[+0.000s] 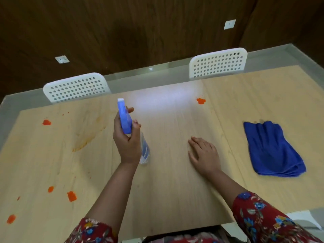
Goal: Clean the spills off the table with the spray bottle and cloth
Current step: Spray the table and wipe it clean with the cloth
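This is an indoor dining or meeting room; which of the two cannot be told. A long light-wood tabletop (166,181) has a white perforated left chair (77,88) and right chair (219,63) at its far edge. Beyond the tabletop are a pale glossy floor (133,77) and a dark wood-panelled wall (140,32) carrying white socket plates (229,24).

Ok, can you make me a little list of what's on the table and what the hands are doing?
left hand: grips the spray bottle
right hand: flat on the table, holding nothing
cloth: blue, folded, lying to the right, untouched
spills: orange blobs on the left side, one near the far edge
smear: faint orange streak, left of the bottle
chairs: two white ones behind the table
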